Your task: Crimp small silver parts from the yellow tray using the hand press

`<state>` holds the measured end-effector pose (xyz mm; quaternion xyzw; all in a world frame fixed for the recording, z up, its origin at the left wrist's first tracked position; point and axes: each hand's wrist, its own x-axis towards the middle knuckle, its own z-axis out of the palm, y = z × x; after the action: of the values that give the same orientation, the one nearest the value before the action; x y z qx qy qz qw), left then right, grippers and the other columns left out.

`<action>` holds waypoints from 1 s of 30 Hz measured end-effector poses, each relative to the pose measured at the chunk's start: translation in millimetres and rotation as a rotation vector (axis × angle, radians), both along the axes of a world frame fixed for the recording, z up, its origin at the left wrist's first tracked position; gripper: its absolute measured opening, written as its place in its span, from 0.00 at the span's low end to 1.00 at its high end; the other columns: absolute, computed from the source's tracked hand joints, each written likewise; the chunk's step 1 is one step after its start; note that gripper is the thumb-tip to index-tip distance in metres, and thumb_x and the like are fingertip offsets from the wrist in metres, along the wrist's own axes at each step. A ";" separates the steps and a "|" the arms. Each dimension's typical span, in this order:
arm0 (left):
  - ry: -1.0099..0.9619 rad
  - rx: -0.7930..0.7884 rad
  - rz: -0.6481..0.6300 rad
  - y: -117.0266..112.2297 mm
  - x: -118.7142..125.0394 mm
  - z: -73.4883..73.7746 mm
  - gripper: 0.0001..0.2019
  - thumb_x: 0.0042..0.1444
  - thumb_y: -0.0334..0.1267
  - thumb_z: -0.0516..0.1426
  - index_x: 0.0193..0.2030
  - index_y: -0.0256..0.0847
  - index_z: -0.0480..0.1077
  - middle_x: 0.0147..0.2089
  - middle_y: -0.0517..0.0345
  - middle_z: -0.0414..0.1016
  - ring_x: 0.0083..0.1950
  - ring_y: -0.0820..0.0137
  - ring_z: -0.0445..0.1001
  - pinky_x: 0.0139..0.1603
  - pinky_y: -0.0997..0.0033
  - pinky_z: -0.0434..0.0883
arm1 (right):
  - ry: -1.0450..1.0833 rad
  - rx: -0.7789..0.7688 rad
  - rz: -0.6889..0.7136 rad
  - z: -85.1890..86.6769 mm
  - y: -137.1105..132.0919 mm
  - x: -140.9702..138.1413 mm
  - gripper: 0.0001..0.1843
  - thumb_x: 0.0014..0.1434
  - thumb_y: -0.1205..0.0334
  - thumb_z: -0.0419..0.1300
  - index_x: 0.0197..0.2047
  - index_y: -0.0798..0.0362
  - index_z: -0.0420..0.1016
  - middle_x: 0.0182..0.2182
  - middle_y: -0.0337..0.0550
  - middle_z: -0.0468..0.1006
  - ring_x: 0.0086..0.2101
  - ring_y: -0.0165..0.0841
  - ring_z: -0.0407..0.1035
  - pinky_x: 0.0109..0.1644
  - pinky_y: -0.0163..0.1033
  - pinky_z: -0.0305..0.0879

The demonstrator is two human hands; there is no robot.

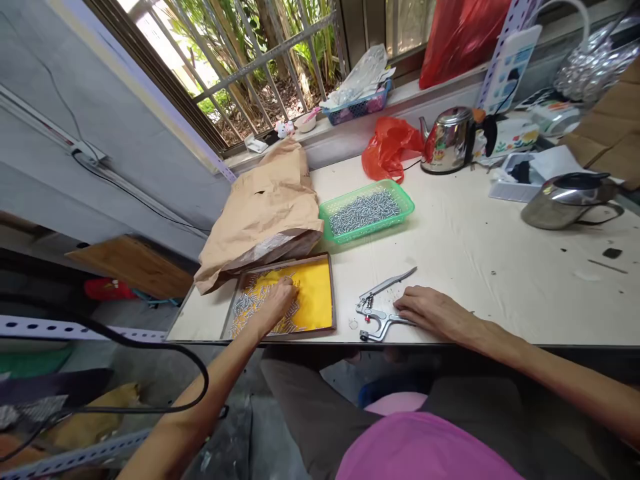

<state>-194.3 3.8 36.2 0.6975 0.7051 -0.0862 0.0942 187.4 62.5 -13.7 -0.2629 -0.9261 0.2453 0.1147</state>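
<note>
My left hand (281, 300) reaches into a shallow tray (333, 303) with a yellow bottom. Its fingers are bent together low among small silvery metal pins (245, 304); whatever they pinch is too small to make out. To the right, my right hand (434, 311) rests on the table with curled fingers over the lower handle of metal snap pliers (384, 319). The pliers lie on their side with the handles spread, and the upper handle stands free of my hand. Behind them, a green plastic basket (367, 236) holds many similar silvery pins (367, 210).
A large brown paper bag (270, 193) overlaps the tray's back edge. Red plastic bags (390, 147), a steel kettle (447, 143) and a metal jug (563, 203) stand farther back and right. The table's front edge (480, 345) runs before my lap. A black cable (200, 367) loops at left.
</note>
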 end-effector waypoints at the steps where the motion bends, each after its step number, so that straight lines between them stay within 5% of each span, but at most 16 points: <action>1: 0.000 -0.019 -0.012 -0.1 -0.4 1.3 0.11 0.57 0.27 0.50 0.33 0.34 0.73 0.37 0.46 0.72 0.41 0.64 0.66 0.44 0.67 0.61 | 0.006 -0.003 -0.001 -3.1 -0.4 0.2 0.15 0.67 0.60 0.48 0.43 0.53 0.76 0.37 0.47 0.75 0.40 0.36 0.70 0.45 0.40 0.64; 7: -0.008 -0.038 -0.091 5.4 -2.2 10.4 0.13 0.58 0.26 0.48 0.35 0.35 0.74 0.40 0.46 0.72 0.41 0.65 0.68 0.42 0.69 0.62 | 0.002 -0.009 -0.031 -12.5 -4.0 -1.5 0.17 0.68 0.61 0.46 0.43 0.52 0.77 0.37 0.47 0.73 0.38 0.34 0.70 0.44 0.38 0.65; 18: 0.049 -0.071 -0.188 6.9 -6.2 10.1 0.09 0.59 0.27 0.50 0.35 0.36 0.71 0.43 0.45 0.72 0.48 0.62 0.68 0.47 0.67 0.64 | -0.061 0.069 -0.012 1.3 -10.6 -5.3 0.16 0.68 0.61 0.48 0.38 0.53 0.77 0.34 0.47 0.72 0.37 0.35 0.68 0.41 0.39 0.59; 21: -0.076 0.083 -0.009 4.3 14.1 13.6 0.07 0.57 0.29 0.52 0.32 0.38 0.70 0.39 0.50 0.73 0.43 0.65 0.70 0.44 0.70 0.65 | -0.064 0.092 -0.006 -0.5 -15.2 -5.7 0.13 0.66 0.58 0.52 0.40 0.54 0.75 0.37 0.47 0.72 0.38 0.35 0.67 0.41 0.39 0.57; 24: -0.450 0.166 0.289 -4.6 63.4 17.6 0.04 0.55 0.36 0.55 0.32 0.39 0.71 0.31 0.57 0.73 0.32 0.72 0.70 0.33 0.76 0.66 | -0.084 0.114 -0.016 -1.6 -15.9 -6.4 0.10 0.66 0.62 0.52 0.41 0.55 0.75 0.37 0.47 0.72 0.39 0.35 0.66 0.41 0.39 0.54; 27: -0.933 -0.068 0.516 -17.8 122.0 16.4 0.10 0.52 0.44 0.58 0.32 0.38 0.70 0.22 0.63 0.67 0.18 0.78 0.61 0.18 0.78 0.57 | -0.114 0.136 -0.035 2.0 -11.9 -6.5 0.11 0.66 0.64 0.52 0.38 0.55 0.75 0.36 0.47 0.73 0.39 0.36 0.64 0.41 0.40 0.52; 30: -1.150 -0.225 0.667 -24.9 162.4 7.1 0.14 0.48 0.46 0.62 0.29 0.37 0.68 0.18 0.67 0.64 0.14 0.82 0.55 0.14 0.80 0.50 | -0.155 0.158 -0.053 6.6 -7.3 -5.1 0.11 0.66 0.63 0.52 0.37 0.55 0.75 0.36 0.47 0.73 0.39 0.36 0.63 0.40 0.40 0.50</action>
<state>-31.8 -21.1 43.3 0.3632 0.7072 0.2594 0.5483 182.2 55.2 -7.1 -0.2957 -0.9413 0.1475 0.0696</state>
